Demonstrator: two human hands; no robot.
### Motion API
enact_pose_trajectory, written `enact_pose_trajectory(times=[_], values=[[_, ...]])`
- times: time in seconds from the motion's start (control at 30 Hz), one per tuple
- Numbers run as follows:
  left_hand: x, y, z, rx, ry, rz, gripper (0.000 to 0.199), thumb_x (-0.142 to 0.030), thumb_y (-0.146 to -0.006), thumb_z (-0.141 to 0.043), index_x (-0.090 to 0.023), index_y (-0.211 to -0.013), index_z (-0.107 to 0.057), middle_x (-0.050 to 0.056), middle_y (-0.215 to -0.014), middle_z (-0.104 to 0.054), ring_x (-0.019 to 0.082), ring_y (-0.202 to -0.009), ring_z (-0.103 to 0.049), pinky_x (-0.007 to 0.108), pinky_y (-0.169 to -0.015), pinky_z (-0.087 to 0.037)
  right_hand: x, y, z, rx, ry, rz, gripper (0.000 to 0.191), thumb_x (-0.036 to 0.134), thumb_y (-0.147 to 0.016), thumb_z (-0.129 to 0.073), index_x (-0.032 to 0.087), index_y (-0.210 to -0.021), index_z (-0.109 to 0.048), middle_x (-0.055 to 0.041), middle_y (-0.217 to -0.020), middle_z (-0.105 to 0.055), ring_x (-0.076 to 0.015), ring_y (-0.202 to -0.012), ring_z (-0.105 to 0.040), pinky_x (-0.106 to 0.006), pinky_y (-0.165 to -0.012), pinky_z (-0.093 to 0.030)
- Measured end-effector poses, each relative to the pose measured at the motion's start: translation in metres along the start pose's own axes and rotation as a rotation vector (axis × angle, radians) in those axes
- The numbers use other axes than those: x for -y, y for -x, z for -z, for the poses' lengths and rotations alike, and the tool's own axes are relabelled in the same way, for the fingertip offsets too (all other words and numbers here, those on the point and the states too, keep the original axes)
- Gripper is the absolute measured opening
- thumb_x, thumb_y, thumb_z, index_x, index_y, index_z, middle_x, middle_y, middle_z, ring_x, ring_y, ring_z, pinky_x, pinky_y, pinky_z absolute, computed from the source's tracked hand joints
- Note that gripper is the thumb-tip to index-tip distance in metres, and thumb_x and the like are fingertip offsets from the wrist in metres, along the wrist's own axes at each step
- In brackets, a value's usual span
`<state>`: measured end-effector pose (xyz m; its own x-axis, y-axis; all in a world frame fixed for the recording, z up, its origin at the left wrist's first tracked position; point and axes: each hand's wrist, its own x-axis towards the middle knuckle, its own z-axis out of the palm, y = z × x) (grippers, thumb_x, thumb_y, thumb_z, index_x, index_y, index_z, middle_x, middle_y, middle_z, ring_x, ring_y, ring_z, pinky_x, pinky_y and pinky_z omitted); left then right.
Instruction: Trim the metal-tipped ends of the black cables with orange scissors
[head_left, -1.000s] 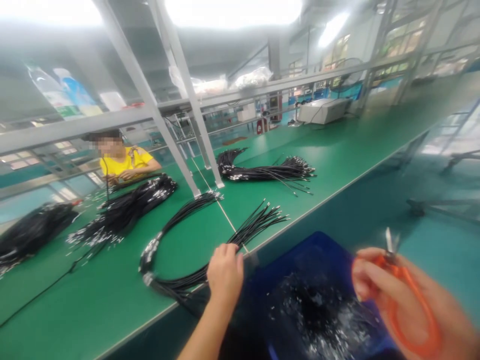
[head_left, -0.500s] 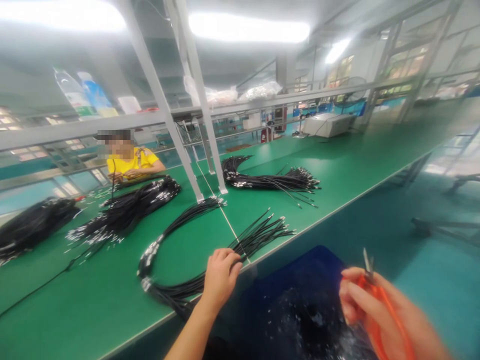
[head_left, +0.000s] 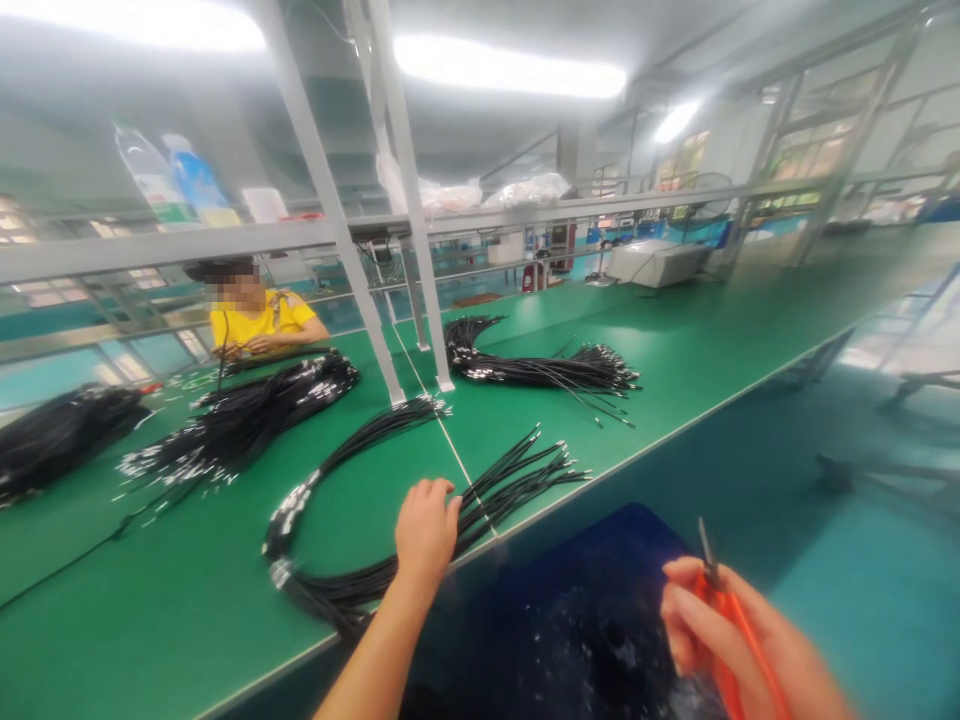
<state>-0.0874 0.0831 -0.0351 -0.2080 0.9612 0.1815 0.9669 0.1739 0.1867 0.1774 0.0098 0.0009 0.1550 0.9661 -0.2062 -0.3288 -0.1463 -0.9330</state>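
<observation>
- Your left hand (head_left: pixel 426 528) lies knuckles-up on the looped bundle of black cables (head_left: pixel 360 585) at the near edge of the green worktop (head_left: pixel 187 600); its grip is curled over the strands, though whether it pinches any cannot be told.
- Your right hand (head_left: pixel 739 645) is off the worktop, above the dark blue bin (head_left: pixel 600 560); its grip is closed around orange-handled snips (head_left: pixel 720 590), blades pointing up.
- The cable bundle curves in a C: one end, with metal terminals, fans out to the right of your left hand, and the other end points toward the slanted frame post (head_left: pixel 330 200).
- The blue bin sits below the worktop edge; its contents are dark with pale flecks and too blurred to identify.
- A second cable bundle (head_left: pixel 540 365) lies farther back, right of the post; larger heaps (head_left: pixel 240 420) lie to the left.
- A person in a yellow shirt (head_left: pixel 255 320) sits across the worktop, hands near the heaps.
- Bottles (head_left: pixel 176 180) stand on the overhead shelf.
</observation>
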Motion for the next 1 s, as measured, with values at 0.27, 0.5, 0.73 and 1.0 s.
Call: enact_pose_trajectory(times=[0.27, 0.5, 0.73, 1.0], values=[[-0.02, 0.023, -0.01, 0.034, 0.01, -0.248, 0.024, -0.027, -0.082, -0.064, -0.028, -0.106, -0.067, 0.003, -0.106, -0.065, 0.022, -0.099, -0.057, 0.033, -0.085, -0.044, -0.012, -0.003, -0.006, 0.052, 0.055, -0.043, 0.029, 0.037, -0.062, -0.078, 0.021, -0.079, -0.06, 0.0037, -0.049, -0.06, -0.0138, -0.046, -0.052, -0.022, -0.046, -0.044], [0.033, 0.018, 0.018, 0.011, -0.109, 0.131, 0.029, -0.032, -0.091, -0.046, -0.014, -0.092, -0.069, 0.014, -0.092, -0.068, 0.031, -0.089, -0.061, 0.042, -0.078, -0.047, -0.032, -0.009, -0.001, 0.017, 0.303, 0.094, 0.026, 0.042, -0.07, -0.07, 0.022, -0.084, -0.06, 0.0012, -0.059, -0.065, -0.0188, -0.051, -0.061, -0.027, -0.048, -0.049], [0.137, 0.009, 0.063, -0.041, -0.188, 0.677, 0.047, -0.043, -0.089, -0.035, -0.012, -0.117, -0.058, 0.024, -0.112, -0.059, 0.042, -0.103, -0.056, 0.05, -0.073, -0.047, -0.039, -0.059, -0.063, 0.313, 1.056, 1.084, 0.026, 0.019, -0.087, -0.05, 0.018, -0.111, -0.06, -0.0093, -0.097, -0.071, -0.026, -0.096, -0.064, -0.038, -0.085, -0.052], [0.172, -0.01, 0.05, -0.025, -0.033, 0.643, 0.036, -0.024, -0.078, -0.041, -0.014, -0.106, -0.062, 0.023, -0.094, -0.065, 0.041, -0.082, -0.065, 0.048, -0.06, -0.049, -0.085, -0.101, -0.1, 0.289, 1.376, 1.039, 0.012, 0.027, -0.091, -0.059, 0.016, -0.092, -0.064, -0.0031, -0.091, -0.067, -0.0184, -0.082, -0.065, -0.038, -0.074, -0.055]])
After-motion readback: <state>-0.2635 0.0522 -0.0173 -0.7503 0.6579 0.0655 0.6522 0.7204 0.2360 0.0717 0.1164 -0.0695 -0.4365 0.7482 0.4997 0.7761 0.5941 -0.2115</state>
